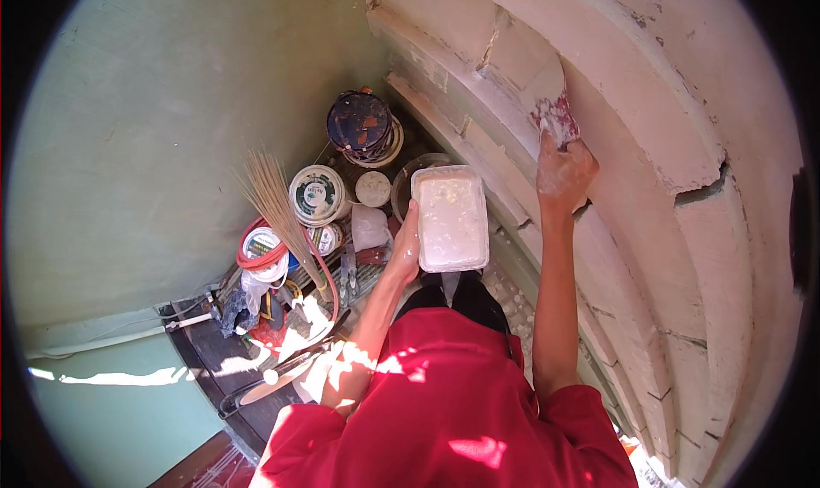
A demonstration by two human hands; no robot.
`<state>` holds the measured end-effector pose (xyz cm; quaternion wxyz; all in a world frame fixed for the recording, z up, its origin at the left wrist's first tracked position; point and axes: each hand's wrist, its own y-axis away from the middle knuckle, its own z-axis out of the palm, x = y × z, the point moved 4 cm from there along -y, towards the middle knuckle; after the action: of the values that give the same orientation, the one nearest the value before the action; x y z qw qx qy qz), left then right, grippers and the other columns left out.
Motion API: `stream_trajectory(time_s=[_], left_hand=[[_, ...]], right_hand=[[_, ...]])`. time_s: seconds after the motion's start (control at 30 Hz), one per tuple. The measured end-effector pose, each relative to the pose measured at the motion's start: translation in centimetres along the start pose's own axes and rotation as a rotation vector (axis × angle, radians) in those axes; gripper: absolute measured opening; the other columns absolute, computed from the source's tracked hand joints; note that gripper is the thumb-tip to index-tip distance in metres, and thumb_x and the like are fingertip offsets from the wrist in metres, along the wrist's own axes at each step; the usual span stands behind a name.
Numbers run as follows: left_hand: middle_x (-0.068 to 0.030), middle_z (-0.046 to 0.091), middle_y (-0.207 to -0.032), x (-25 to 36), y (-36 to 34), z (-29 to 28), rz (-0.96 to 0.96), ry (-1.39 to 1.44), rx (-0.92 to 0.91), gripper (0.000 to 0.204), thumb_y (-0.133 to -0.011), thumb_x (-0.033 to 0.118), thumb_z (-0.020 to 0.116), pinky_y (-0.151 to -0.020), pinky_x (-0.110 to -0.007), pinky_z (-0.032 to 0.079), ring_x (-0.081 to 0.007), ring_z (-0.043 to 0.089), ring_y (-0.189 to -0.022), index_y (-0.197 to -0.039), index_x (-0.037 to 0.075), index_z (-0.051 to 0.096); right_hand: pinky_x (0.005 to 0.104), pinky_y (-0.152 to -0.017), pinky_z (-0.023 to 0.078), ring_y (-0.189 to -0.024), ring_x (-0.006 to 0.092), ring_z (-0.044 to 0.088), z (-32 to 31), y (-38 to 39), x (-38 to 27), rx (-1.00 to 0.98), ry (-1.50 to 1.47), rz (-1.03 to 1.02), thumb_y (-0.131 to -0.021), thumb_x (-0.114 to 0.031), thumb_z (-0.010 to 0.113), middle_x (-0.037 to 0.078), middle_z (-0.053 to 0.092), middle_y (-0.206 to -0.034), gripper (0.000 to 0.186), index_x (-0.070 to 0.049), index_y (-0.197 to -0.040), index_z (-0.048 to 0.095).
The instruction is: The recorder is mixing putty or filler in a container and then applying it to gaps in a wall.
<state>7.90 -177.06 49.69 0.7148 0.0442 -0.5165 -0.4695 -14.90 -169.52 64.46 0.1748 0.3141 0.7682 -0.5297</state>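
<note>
My left hand [407, 245] grips the left side of a clear rectangular plastic tub [451, 223], which holds a pale pinkish-white paste and hangs in front of my body. To the right, my right hand [565, 170] is closed round a putty knife [555, 104] with a red handle smeared with white. Its blade points up and lies against the stepped, pale pink wall [632, 104]; whether the edge presses on the surface is hard to tell. Paste marks show on the fingers of my right hand.
Along the left side stand a dark paint-stained bucket [359, 122], a lidded white tub [316, 194], a stick broom [280, 199] and a coiled red hose [261, 247]. Cracks and ledges [700, 189] run along the curved wall. A green wall [188, 129] rises at left.
</note>
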Motion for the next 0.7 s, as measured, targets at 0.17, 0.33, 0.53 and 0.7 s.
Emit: stream_trajectory(time_s=[0.17, 0.33, 0.53, 0.7], left_hand=[[-0.0167, 0.047, -0.141, -0.5, -0.9, -0.2, -0.022, 0.020, -0.001, 0.073, -0.100, 0.056, 0.036, -0.102, -0.035, 0.044, -0.0246, 0.053, -0.124, -0.145, -0.002, 0.032], [-0.0171, 0.048, -0.140, -0.3, -1.5, 0.4, 0.015, 0.016, -0.070, 0.073, -0.100, 0.055, 0.037, -0.101, -0.035, 0.045, -0.0242, 0.054, -0.122, -0.145, -0.002, 0.032], [-0.0187, 0.047, -0.140, 0.9, -1.2, 1.5, 0.004, 0.001, -0.021, 0.074, -0.100, 0.055, 0.036, -0.102, -0.035, 0.045, -0.0247, 0.053, -0.123, -0.146, -0.003, 0.030], [-0.0159, 0.049, -0.139, 0.4, -1.8, 1.4, -0.001, 0.045, -0.078, 0.067, -0.103, 0.052, 0.032, -0.103, -0.034, 0.043, -0.0227, 0.052, -0.125, -0.145, 0.000, 0.034]], right_hand=[[0.0413, -0.064, 0.050, -0.066, 0.0398, 0.062, 2.6, -1.7, -0.1, -0.176, 0.082, 0.008, -0.074, -0.016, 0.072, 0.022, 0.063, -0.071, 0.021, 0.003, -0.078, 0.065], [0.0420, -0.065, 0.049, -0.066, 0.0407, 0.061, 4.1, -2.9, 0.9, -0.257, 0.117, 0.133, -0.072, -0.020, 0.076, 0.026, 0.063, -0.073, 0.027, 0.004, -0.076, 0.065], [0.0396, -0.071, 0.050, -0.074, 0.0383, 0.064, -0.8, -0.4, 1.2, -0.238, 0.266, 0.118, -0.078, -0.018, 0.071, 0.024, 0.067, -0.080, 0.022, 0.003, -0.085, 0.067], [0.0369, -0.081, 0.050, -0.087, 0.0351, 0.066, -3.0, 3.1, 0.1, -0.655, -0.331, 0.407, -0.082, -0.009, 0.064, 0.022, 0.069, -0.097, 0.029, 0.000, -0.108, 0.063]])
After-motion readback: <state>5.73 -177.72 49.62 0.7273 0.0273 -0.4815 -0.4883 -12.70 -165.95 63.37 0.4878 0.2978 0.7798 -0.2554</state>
